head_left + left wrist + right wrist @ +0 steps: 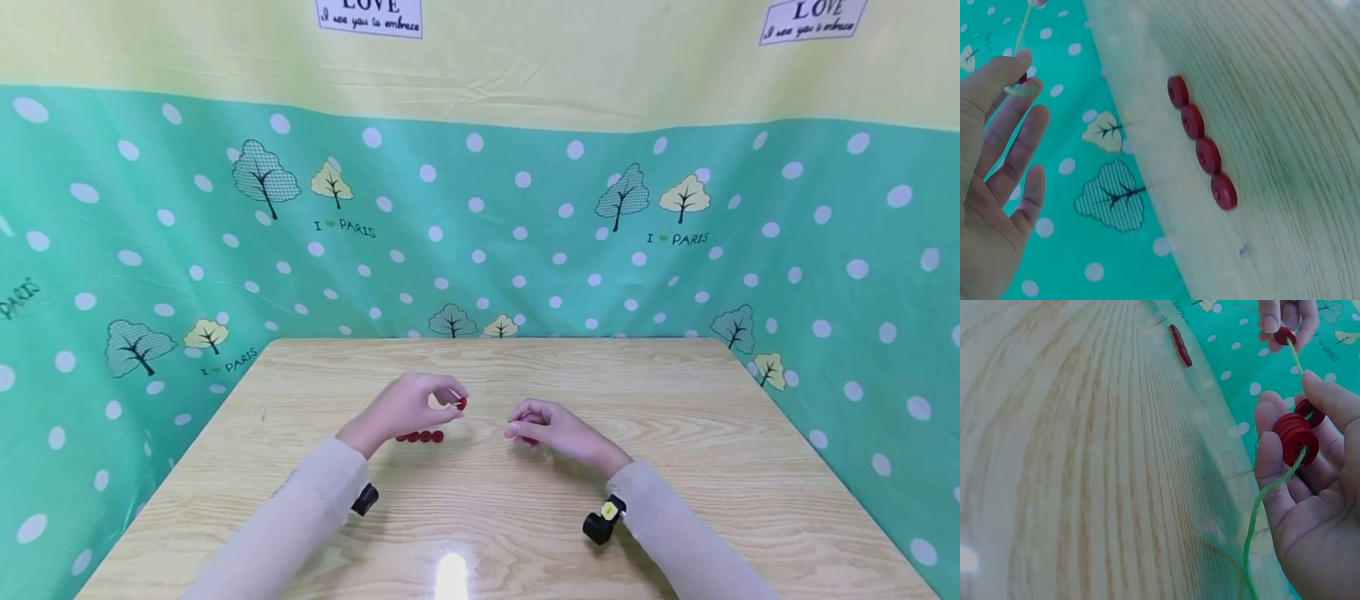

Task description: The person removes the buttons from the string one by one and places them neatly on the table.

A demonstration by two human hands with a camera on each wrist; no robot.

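My left hand [408, 404] pinches a red button [1284, 335] between thumb and fingertips, above the table. A pale green string [1255, 515] runs from that button to my right hand [558, 429]. Between the right thumb and fingers I hold the string, with several red buttons [1297, 442] stacked on it. Another red button [1309, 414] sits on the string beside the stack, partly hidden by the thumb. The string's tail hangs down past the right palm. Below the left hand, a row of loose red buttons [1200, 139] lies on the wooden table.
The light wooden table [480, 533] ends at the back against a green dotted cloth [480, 217] that hangs around it. Each wrist wears a small black camera [600, 527]. A bright glare spot lies near the front of the table.
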